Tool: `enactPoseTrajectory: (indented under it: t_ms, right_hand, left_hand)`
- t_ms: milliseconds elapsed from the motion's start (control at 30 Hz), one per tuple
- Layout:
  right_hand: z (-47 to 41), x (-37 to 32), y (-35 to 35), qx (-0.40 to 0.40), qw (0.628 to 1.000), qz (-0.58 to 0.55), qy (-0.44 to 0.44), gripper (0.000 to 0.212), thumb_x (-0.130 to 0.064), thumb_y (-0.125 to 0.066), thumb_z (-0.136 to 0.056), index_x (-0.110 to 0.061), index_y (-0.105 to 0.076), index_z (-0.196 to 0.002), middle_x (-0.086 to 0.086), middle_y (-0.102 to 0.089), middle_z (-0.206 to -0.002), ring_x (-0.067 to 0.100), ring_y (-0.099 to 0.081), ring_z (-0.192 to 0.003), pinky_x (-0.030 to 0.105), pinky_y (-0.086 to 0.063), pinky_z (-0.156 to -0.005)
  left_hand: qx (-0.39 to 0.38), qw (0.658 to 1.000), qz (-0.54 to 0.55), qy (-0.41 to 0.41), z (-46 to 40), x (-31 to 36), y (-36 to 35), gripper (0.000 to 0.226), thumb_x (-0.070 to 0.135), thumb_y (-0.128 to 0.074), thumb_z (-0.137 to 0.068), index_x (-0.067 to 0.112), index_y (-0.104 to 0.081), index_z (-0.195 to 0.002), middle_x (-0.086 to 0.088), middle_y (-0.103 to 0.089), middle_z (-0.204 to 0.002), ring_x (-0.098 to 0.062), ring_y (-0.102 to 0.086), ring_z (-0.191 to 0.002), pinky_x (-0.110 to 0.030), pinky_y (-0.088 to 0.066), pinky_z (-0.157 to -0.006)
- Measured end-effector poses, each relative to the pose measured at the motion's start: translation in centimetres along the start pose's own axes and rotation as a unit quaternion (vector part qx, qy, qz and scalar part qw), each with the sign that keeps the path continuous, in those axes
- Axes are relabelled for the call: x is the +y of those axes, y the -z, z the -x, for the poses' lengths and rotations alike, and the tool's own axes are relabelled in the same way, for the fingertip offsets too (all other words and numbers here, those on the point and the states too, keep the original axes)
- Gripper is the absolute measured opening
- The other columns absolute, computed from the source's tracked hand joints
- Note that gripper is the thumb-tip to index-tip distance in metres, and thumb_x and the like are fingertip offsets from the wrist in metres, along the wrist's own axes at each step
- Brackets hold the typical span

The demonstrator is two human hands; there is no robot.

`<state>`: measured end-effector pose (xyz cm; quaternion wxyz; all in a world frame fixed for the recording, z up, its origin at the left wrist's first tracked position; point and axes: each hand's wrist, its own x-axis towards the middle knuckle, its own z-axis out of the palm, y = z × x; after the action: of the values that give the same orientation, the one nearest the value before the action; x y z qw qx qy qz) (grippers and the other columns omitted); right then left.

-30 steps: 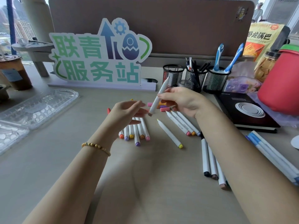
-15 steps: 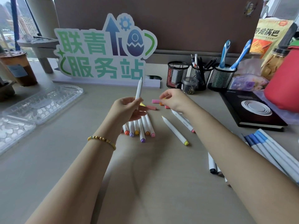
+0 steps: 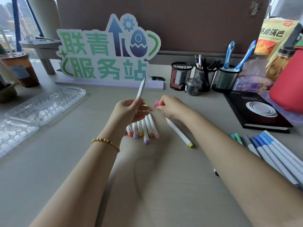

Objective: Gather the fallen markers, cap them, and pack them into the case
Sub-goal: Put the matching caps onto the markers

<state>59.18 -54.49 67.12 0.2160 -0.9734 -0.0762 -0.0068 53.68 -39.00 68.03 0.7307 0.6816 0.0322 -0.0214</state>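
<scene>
Head view, nearest first: a fan of blue-capped white markers (image 3: 277,154) lies on the beige desk (image 3: 49,185) at the lower right, beside the right forearm. Further in, a row of capped white markers with orange, purple, yellow and pink ends (image 3: 144,131) lies partly under the left hand (image 3: 129,110), and a single white marker with a yellow cap (image 3: 179,132) rests just beside the right wrist.

The left hand has its fingers and thumb curled round the lower end of a white marker (image 3: 141,89), which stands nearly upright, tilted slightly away, its far tip bare. The right hand (image 3: 170,105) pinches a small pink cap (image 3: 156,104) among loose caps on the desk; whether the cap is off the surface I cannot tell.

The clear plastic marker case (image 3: 44,105) lies open at the left, well apart from both hands, with no marker visible in it. Behind stand three black mesh pen cups (image 3: 203,77) and a green and blue sign (image 3: 105,53).

The step in hand looks like capping. The next move probably calls for bringing the pink cap to the marker's bare tip, lining the two up and pressing it home, provided the colour matches. Packing has not begun.
</scene>
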Motion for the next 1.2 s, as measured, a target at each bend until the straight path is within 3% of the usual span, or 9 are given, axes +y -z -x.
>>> enactPoseTrajectory:
  t_ms: [100,167,233,300,533,733,900,1033,1200]
  right_hand:
    - [2.1,0.6,2.3,-0.018,0.968,-0.249,-0.011,0.013,-0.016,-0.051,-0.096,-0.013,-0.051,-0.084,0.001,-0.065,-0.079,0.009,-0.056,-0.068,0.016,-0.048,-0.062]
    - [3.4,1.2,3.6,0.001,0.928,-0.373,-0.021,0.017,-0.012,-0.046,-0.098,-0.015,-0.054,-0.083,-0.003,-0.061,-0.072,0.006,-0.057,-0.057,0.011,-0.039,-0.045]
    - [4.2,2.0,4.6,0.010,0.881,-0.471,-0.039,0.024,-0.009,-0.041,-0.100,-0.012,-0.057,-0.082,-0.002,-0.054,-0.069,0.001,-0.053,-0.045,0.010,-0.035,-0.040]
    - [4.6,2.6,5.3,0.008,0.854,-0.517,-0.052,0.027,-0.009,-0.038,-0.100,-0.010,-0.058,-0.082,0.000,-0.044,-0.066,0.004,-0.042,-0.048,0.011,-0.031,-0.040]
    - [4.5,3.3,5.5,0.026,0.847,-0.527,-0.065,0.033,-0.009,-0.035,-0.101,-0.010,-0.060,-0.080,-0.001,-0.046,-0.066,0.007,-0.032,-0.055,0.014,-0.029,-0.043]
    - [4.0,3.2,5.2,0.059,0.895,-0.439,-0.043,0.034,-0.009,-0.038,-0.100,-0.015,-0.064,-0.081,-0.004,-0.057,-0.071,0.006,-0.039,-0.059,0.017,-0.032,-0.051]
    - [4.6,2.3,5.3,0.061,0.917,-0.394,-0.009,0.029,-0.008,-0.035,-0.101,-0.004,-0.063,-0.099,-0.002,-0.059,-0.076,0.003,-0.044,-0.062,0.006,-0.037,-0.043]
    - [4.7,2.4,5.7,0.083,0.930,-0.358,0.009,0.030,-0.008,-0.036,-0.101,-0.003,-0.065,-0.103,-0.006,-0.062,-0.076,-0.005,-0.049,-0.056,0.005,-0.037,-0.049]
    - [5.2,1.6,5.3,0.039,0.915,-0.402,0.000,0.027,-0.008,-0.039,-0.100,0.000,-0.061,-0.114,0.003,-0.060,-0.082,-0.008,-0.056,-0.047,0.006,-0.039,-0.042]
  left_hand:
    - [-0.025,1.000,-0.003,-0.005,0.1,0.1,-0.1,0.020,0.021,-0.047,-0.097,0.009,-0.063,-0.098,-0.006,-0.070,-0.082,-0.013,-0.070,-0.070,-0.022,-0.058,-0.068]
    - [-0.050,0.998,-0.029,-0.004,0.3,0.0,-0.5,0.020,0.020,-0.048,-0.097,0.009,-0.064,-0.100,-0.004,-0.068,-0.082,-0.013,-0.069,-0.069,-0.023,-0.058,-0.069]
    - [-0.073,0.996,-0.057,0.001,0.6,0.0,-1.0,0.022,0.022,-0.047,-0.097,0.010,-0.065,-0.092,-0.003,-0.062,-0.076,-0.009,-0.067,-0.061,-0.024,-0.058,-0.070]
    - [-0.089,0.993,-0.072,0.009,1.0,0.0,-1.6,0.025,0.025,-0.047,-0.097,0.010,-0.065,-0.087,-0.002,-0.060,-0.070,-0.007,-0.065,-0.055,-0.025,-0.058,-0.068]
    - [-0.166,0.980,-0.109,0.026,1.9,0.5,-1.9,0.025,0.025,-0.048,-0.096,0.011,-0.068,-0.092,-0.002,-0.073,-0.075,-0.012,-0.069,-0.066,-0.025,-0.057,-0.071]
    - [-0.175,0.978,-0.111,0.037,2.0,0.5,-1.9,0.025,0.025,-0.048,-0.095,0.010,-0.068,-0.092,-0.002,-0.073,-0.074,-0.012,-0.070,-0.066,-0.027,-0.057,-0.072]
    - [-0.172,0.979,-0.102,0.038,2.0,0.6,-1.9,0.024,0.024,-0.048,-0.096,0.008,-0.067,-0.094,-0.002,-0.073,-0.072,-0.011,-0.070,-0.065,-0.024,-0.058,-0.068]
    - [-0.170,0.980,-0.097,0.041,1.9,0.6,-1.7,0.024,0.024,-0.049,-0.095,0.007,-0.067,-0.094,-0.003,-0.073,-0.073,-0.012,-0.070,-0.064,-0.024,-0.058,-0.066]
    - [-0.178,0.976,-0.110,0.056,1.9,0.5,-1.8,0.026,0.024,-0.049,-0.096,0.004,-0.066,-0.100,-0.008,-0.070,-0.075,-0.014,-0.070,-0.064,-0.025,-0.059,-0.065]
